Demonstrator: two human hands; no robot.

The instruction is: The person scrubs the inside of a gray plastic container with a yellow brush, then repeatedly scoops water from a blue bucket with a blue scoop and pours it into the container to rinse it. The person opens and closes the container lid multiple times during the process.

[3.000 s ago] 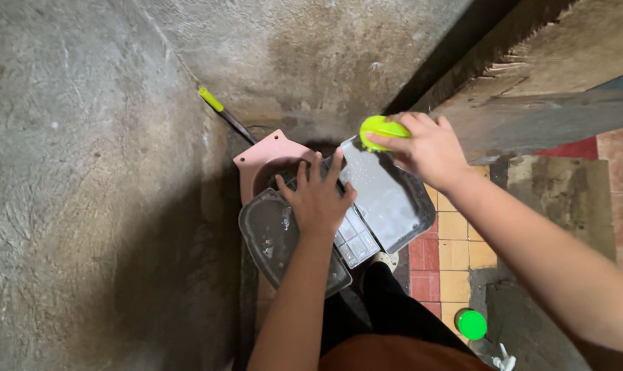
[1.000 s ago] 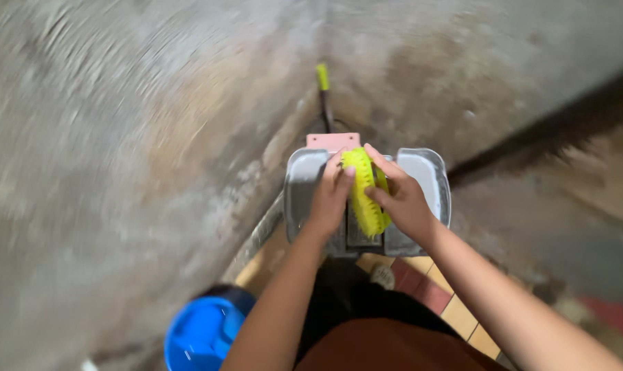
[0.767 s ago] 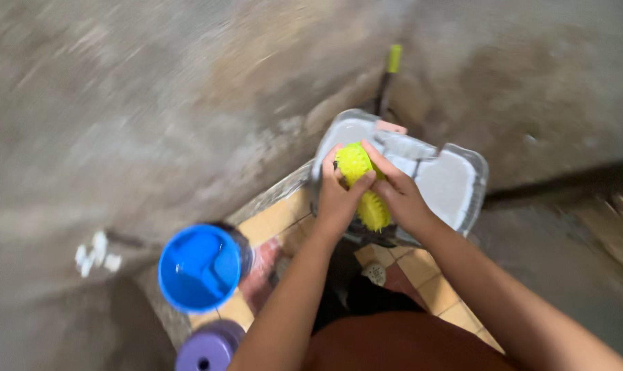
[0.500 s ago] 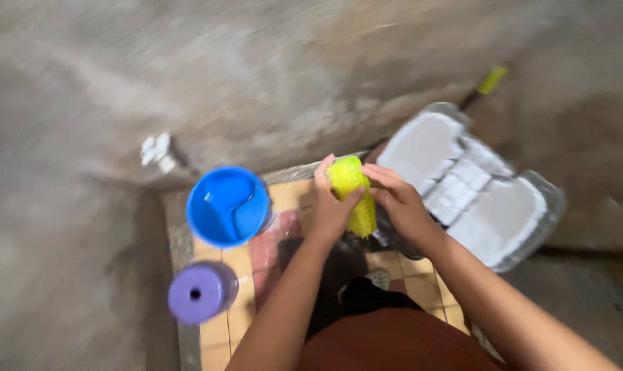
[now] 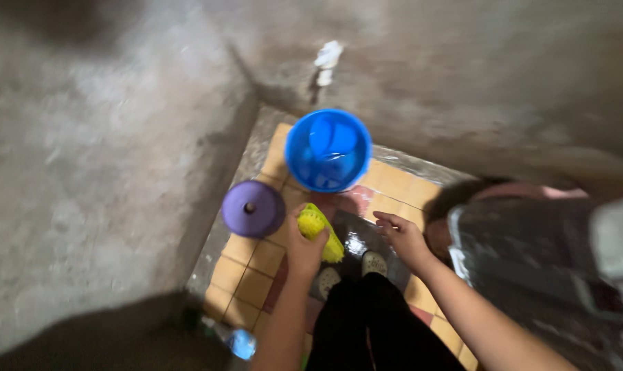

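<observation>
Yellow-green and bristly, a scrub brush (image 5: 319, 231) sits in the left hand (image 5: 304, 249), whose fingers are curled around its lower end, gripping it above the tiled floor (image 5: 256, 275). The right hand (image 5: 404, 237) hovers just beside it, fingers loosely spread and holding nothing. Ahead of both hands stands a blue bucket (image 5: 328, 150) on the tiles; its inside looks blue throughout, with a blue scoop-like shape within, though blur keeps me from telling whether there is water in it. Near the left hand, just beside the brush, stands a purple round container (image 5: 253, 209) with its lid on and a small knob at the centre. A clear plastic tray (image 5: 531, 268) lies to the right, its contents too blurred to make out.
</observation>
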